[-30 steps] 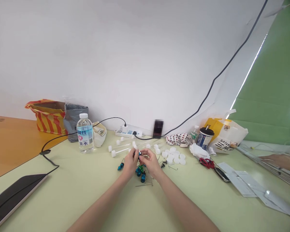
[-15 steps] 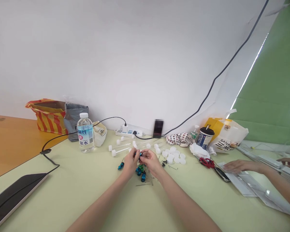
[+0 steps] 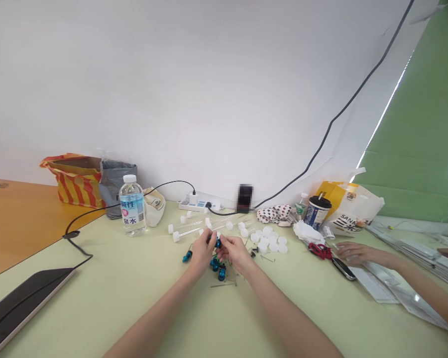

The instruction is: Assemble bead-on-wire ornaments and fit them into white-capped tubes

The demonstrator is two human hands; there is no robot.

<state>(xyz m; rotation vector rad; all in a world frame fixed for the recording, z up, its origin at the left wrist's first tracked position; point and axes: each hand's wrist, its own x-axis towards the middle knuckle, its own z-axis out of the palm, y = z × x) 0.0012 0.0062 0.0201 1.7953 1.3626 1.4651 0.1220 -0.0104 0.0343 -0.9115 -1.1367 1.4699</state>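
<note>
My left hand point(image 3: 201, 252) and my right hand point(image 3: 236, 253) meet above the pale green table point(image 3: 134, 298), both pinching one small blue and black part point(image 3: 217, 243) between their fingertips. Just below them lies a heap of similar blue and green parts point(image 3: 217, 266). One more blue part point(image 3: 186, 257) lies to the left of my left hand. Thin metal pins point(image 3: 224, 284) lie by the heap. Clear tubes with white caps point(image 3: 188, 230) and loose white caps point(image 3: 269, 239) lie behind my hands.
A water bottle point(image 3: 132, 206), a striped bag point(image 3: 74, 180) and a power strip point(image 3: 198, 204) stand at the back. A dark laptop point(image 3: 18, 303) is at the near left. On the right, another person's hand point(image 3: 353, 252) rests beside red scissors point(image 3: 320, 250) and a phone point(image 3: 343, 269), near a cup point(image 3: 317, 212).
My hands stay together on the small part, barely shifting. The other person's hand has reached leftward across the papers to beside the phone and scissors.
</note>
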